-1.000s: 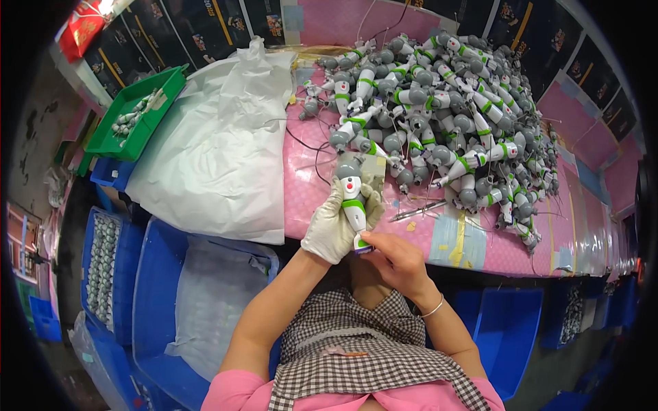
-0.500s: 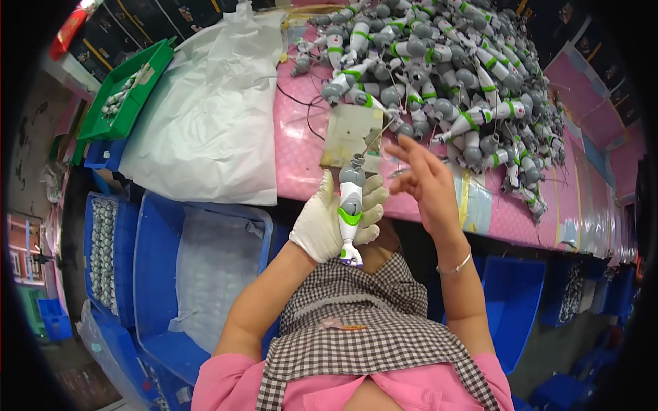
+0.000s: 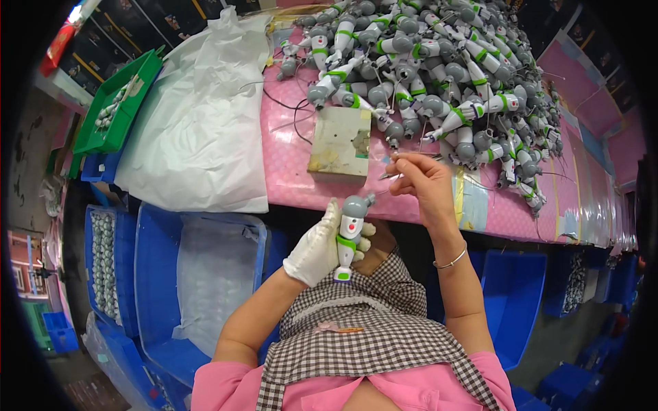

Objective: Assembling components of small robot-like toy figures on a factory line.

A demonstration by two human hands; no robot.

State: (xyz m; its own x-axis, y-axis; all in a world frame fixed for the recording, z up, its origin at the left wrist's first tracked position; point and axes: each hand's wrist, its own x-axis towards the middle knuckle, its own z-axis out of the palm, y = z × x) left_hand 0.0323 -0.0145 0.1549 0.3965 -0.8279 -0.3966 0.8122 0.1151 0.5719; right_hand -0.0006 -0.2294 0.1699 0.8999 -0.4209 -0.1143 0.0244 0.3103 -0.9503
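Observation:
My left hand, in a white glove, is closed around a toy arm with a grey ball top, white body and green band. The arm stands nearly upright, grey end away from me. To the right, over the table's near edge, my bare right hand is closed in a pinch at thumb and fingertips. Something thin shows at those fingertips, too small to make out. A slim metal piece shows just below them. Close beyond the fingers lies the big pile of similar toy arms.
A grey box-shaped block with stained sides stands on the pink-covered table. White sheeting covers the table's left part, beside a green tray. Blue bins stand below on the left, another blue bin on the right.
My left hand has drawn the toy arm toward me and turned it. My right hand has gone from loosely spread fingers to a pinch. The grey block now shows uncovered.

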